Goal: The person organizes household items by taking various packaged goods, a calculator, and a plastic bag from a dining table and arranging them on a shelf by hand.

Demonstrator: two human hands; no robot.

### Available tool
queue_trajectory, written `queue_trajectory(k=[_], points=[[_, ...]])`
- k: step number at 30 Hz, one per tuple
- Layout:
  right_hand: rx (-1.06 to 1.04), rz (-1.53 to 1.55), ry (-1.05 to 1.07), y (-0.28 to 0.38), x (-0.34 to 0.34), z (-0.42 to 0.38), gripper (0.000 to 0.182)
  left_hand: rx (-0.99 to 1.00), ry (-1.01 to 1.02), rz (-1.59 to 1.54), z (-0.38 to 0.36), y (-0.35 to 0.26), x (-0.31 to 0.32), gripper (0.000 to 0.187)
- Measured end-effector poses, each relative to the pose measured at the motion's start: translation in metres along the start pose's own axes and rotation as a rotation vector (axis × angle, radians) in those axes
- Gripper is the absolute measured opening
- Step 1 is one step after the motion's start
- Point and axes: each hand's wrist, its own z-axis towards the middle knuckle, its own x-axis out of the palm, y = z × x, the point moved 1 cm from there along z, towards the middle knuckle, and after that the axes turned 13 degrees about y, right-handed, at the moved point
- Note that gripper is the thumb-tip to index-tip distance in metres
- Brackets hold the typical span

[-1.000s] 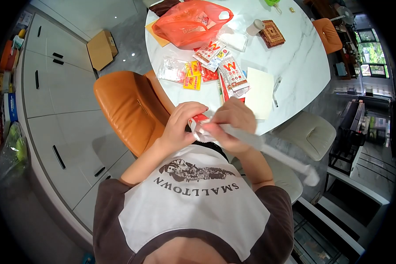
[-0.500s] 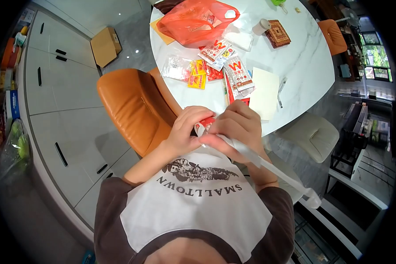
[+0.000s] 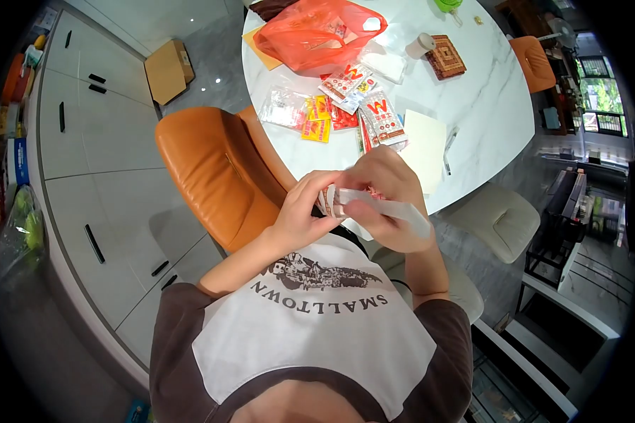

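Observation:
Close in front of my shirt, my left hand (image 3: 302,213) is closed around a small red-and-white bundle (image 3: 329,202), partly hidden by the fingers. A whitish, see-through strip (image 3: 406,214) runs from the bundle under the fingers of my right hand (image 3: 391,194), which pinches it. Its loose end lies over the right hand near the wrist. Beyond my hands, on the marble table, are silver-and-red packets (image 3: 382,120), small yellow packets (image 3: 316,131) and a clear plastic wrapper (image 3: 283,107).
A red plastic bag (image 3: 310,35) stands at the table's far left. A cream sheet (image 3: 423,148), a pen (image 3: 449,151), a woven square mat (image 3: 446,56) and a white cup (image 3: 421,45) are farther right. An orange chair (image 3: 215,169) is at my left, a grey chair (image 3: 501,222) at right.
The strip's long tail, which hung out to the lower right, now lies shorter across my right hand. My right hand has turned and shifted slightly; the left still holds the bundle.

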Motion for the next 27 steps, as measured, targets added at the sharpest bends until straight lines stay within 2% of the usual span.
queue_trajectory(k=[3,5,10,16,19,25,27], points=[[0.059,0.449,-0.169,0.002,0.001,-0.003,0.018,-0.064,-0.001,-0.081,-0.003,0.004,0.003,0.054],[0.053,0.517,-0.254,0.001,0.003,-0.008,0.017,-0.093,-0.018,-0.115,-0.002,0.003,0.004,0.054],[0.037,0.128,-0.339,-0.01,0.003,-0.018,0.015,-0.083,-0.01,0.004,0.0,0.001,0.0,0.054],[0.18,0.411,-0.415,-0.004,0.007,-0.017,0.016,-0.102,-0.072,0.122,0.007,-0.005,-0.006,0.053],[0.099,0.581,-0.52,-0.012,0.012,-0.021,0.014,-0.099,-0.08,0.159,0.012,-0.007,-0.01,0.053],[0.129,0.524,-0.531,-0.012,0.007,-0.016,0.005,-0.103,-0.119,0.103,0.015,-0.008,-0.007,0.053],[0.237,0.558,-0.504,-0.01,0.004,-0.015,0.004,-0.108,-0.119,0.105,0.015,-0.008,-0.007,0.053]])
